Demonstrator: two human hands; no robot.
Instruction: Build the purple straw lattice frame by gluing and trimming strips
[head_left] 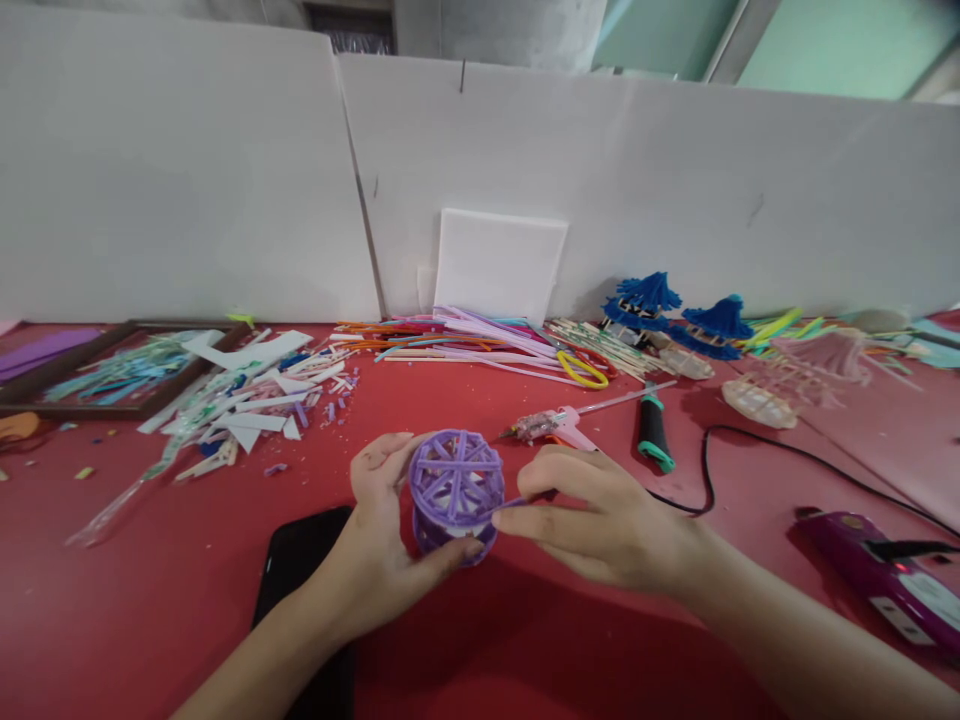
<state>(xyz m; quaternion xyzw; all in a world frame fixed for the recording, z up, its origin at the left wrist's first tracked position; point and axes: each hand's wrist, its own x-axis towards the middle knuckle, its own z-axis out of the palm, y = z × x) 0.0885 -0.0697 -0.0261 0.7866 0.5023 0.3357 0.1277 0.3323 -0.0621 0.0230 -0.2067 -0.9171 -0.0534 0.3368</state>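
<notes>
A small round purple frame (pixel 459 478) with spokes across its top is held up over the red table. My left hand (pixel 394 540) is wrapped round its left side, the thumb across its lower front. At its right side my right hand (pixel 600 515) pinches a thin purple strip (pixel 516 504) between thumb and fingers, and the strip reaches the frame's rim. Something white shows inside the frame. Just behind my right hand lies a pink glue gun (pixel 574 428) with a clear stick in it.
A black phone (pixel 300 555) lies under my left forearm. Behind are colourful pipe cleaners (pixel 480 340), yellow-handled scissors (pixel 583 370), a green-and-black cutter (pixel 654 432) and blue-roofed models (pixel 716 325). Paper scraps (pixel 262 395) and a brown frame (pixel 142 400) are left; a purple power strip (pixel 877 575), right.
</notes>
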